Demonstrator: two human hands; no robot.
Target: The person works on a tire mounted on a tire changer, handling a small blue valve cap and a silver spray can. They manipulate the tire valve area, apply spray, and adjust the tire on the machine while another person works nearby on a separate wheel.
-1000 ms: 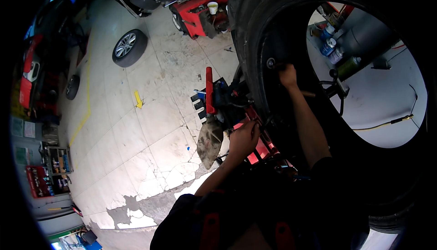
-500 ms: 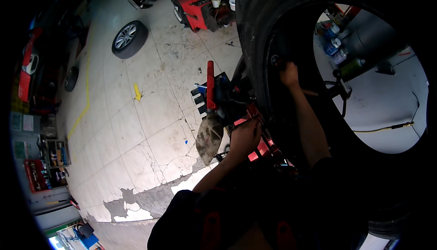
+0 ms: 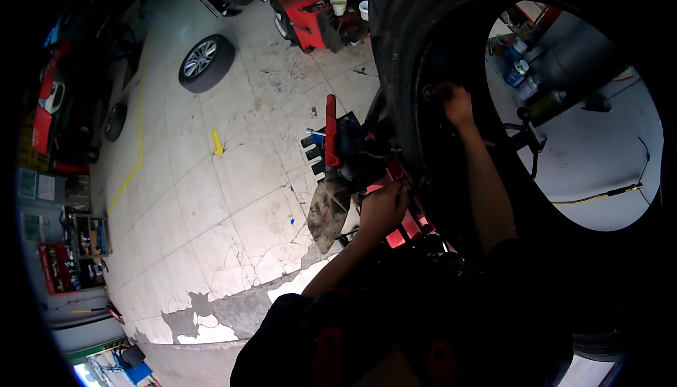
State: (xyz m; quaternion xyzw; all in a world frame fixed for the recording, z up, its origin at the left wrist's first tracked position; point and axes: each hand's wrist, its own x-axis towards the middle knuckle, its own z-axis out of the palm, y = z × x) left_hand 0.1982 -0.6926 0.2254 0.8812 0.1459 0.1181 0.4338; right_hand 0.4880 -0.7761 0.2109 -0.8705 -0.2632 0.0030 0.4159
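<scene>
One head-worn fisheye looks steeply down, close over the tyre [image 3: 409, 56].

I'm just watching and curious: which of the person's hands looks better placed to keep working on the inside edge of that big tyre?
Probably the right hand: it already rests on the inner edge of the large black tyre. The left hand is lower, at the red machine beside the tyre.

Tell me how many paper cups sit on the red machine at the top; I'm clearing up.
2 cups: one pale cup on the red machine at the top, and a second cup just right of it beside the big black tyre. More may be hidden behind the tyre.
</scene>
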